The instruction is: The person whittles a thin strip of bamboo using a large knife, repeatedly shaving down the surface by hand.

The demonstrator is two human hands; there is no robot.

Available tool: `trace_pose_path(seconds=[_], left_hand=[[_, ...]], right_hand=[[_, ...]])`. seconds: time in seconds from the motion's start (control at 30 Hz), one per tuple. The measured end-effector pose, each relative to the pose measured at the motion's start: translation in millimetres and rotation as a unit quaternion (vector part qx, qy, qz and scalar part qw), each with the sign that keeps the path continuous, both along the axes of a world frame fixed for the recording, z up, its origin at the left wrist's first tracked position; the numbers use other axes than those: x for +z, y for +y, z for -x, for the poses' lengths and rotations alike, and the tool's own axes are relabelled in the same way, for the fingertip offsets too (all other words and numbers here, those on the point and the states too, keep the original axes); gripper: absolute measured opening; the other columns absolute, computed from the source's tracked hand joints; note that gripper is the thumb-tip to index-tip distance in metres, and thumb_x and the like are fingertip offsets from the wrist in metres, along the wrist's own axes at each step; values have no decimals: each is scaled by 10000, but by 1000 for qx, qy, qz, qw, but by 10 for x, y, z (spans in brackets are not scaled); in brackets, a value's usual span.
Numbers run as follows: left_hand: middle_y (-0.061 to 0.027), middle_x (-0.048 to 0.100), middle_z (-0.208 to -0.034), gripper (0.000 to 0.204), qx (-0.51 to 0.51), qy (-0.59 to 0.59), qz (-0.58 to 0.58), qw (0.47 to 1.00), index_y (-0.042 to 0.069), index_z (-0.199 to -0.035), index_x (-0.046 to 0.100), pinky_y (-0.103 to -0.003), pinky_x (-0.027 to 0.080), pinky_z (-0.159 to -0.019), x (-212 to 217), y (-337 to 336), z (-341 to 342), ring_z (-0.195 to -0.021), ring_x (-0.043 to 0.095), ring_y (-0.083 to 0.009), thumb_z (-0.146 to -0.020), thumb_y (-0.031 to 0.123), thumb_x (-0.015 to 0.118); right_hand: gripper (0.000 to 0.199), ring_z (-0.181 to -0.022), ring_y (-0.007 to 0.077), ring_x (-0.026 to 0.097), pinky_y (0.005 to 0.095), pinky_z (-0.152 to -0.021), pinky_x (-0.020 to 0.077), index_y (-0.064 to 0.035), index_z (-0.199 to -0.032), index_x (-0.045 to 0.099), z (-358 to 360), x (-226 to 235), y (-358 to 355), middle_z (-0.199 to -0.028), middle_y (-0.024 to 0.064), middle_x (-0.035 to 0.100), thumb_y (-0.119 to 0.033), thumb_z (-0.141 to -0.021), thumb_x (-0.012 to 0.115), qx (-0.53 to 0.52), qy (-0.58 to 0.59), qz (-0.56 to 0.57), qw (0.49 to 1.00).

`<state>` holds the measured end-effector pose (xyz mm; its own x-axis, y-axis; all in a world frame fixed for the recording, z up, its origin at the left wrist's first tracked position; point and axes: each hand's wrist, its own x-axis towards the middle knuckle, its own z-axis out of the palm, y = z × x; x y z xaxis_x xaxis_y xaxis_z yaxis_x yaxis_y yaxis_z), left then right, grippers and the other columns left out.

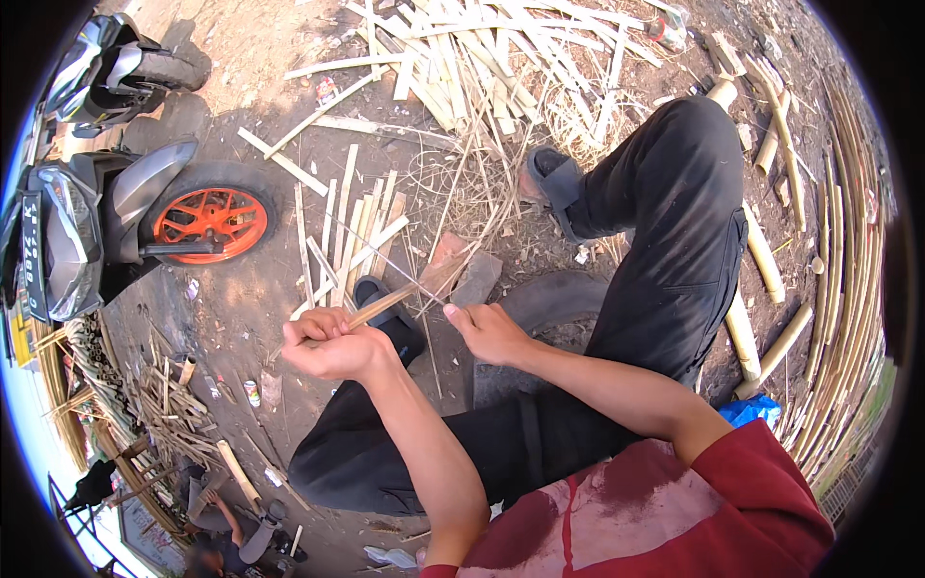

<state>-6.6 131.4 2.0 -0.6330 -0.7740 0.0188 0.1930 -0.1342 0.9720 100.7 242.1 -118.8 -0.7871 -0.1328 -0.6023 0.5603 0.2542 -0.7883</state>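
Outdoor dirt yard [251,308], dry and brown, strewn with split bamboo strips [472,67] piled at the top and a smaller fan of slats [352,231] lying nearer the middle. Round bamboo poles [848,289] stacked along the right edge. Parked at the left, a motorcycle [87,231] with an orange-spoked wheel [210,222]. Low in the left corner, another person [226,539] crouched among more cut cane, too small to make out further.

Seated on the ground, legs in black trousers [665,250], dark sandals [554,188] on the feet, red shirt [674,511] at the bottom edge.

Left hand [328,345] closed in a full grip around a thin bamboo strip [405,294], fist low over the left knee, the strip slanting up and to the right from it. Right hand [487,332] just beside, fingers curled shut, pinching a fine sliver [390,260] that runs up and left across the strip. Both hands near each other, well above the dirt, in front of the knees. Behind the strip's far end, a flat stone [477,275] on the ground.
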Motion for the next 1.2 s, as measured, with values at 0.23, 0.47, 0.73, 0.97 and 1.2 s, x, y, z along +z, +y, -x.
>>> trace_pose_path(seconds=[0.23, 0.47, 0.73, 0.97, 1.2], left_hand=[[-16, 326, -609, 254, 238, -56, 38, 969, 71, -814, 451, -321, 265, -471, -159, -187, 341, -511, 315, -157, -919, 302, 435], [-47, 384, -670, 277, 283, -75, 38, 956, 49, -773, 454, -342, 292, -493, -108, -256, 550, -554, 363, -179, -924, 279, 425], [-52, 413, -694, 277, 251, -85, 44, 963, 37, -788, 484, -339, 323, -515, -144, -220, 500, -569, 395, -178, -922, 277, 455], [-36, 416, -703, 261, 107, -46, 22, 993, 56, -779, 501, -322, 346, -588, -125, -74, 505, -595, 404, -163, -915, 278, 512], [4, 288, -558, 396, -124, -20, -16, 992, 163, -643, 329, -310, 306, -595, -105, -357, 40, -534, 303, -140, -1005, 265, 454]], right_hand=[[667, -802, 518, 654, 550, -739, 501, 73, -866, 653, -45, -494, 42, -762, 322, 648, -515, -1051, 400, 26, -48, -13, 998], [657, -804, 528, 648, 555, -752, 493, 87, -819, 634, 118, -118, -181, -761, 345, 635, -494, -1050, 432, 25, 12, 44, 999], [683, -813, 531, 654, 567, -792, 501, 59, -812, 677, 39, -608, -87, -782, 358, 646, -524, -1047, 410, -22, -103, -43, 994], [636, -697, 471, 609, 536, -696, 463, 76, -791, 607, 324, -166, -425, -694, 304, 587, -463, -1066, 410, -65, 58, 33, 996], [638, -646, 414, 596, 518, -671, 453, 69, -810, 595, 318, -115, -276, -651, 266, 558, -475, -1072, 388, -11, 38, 70, 997]])
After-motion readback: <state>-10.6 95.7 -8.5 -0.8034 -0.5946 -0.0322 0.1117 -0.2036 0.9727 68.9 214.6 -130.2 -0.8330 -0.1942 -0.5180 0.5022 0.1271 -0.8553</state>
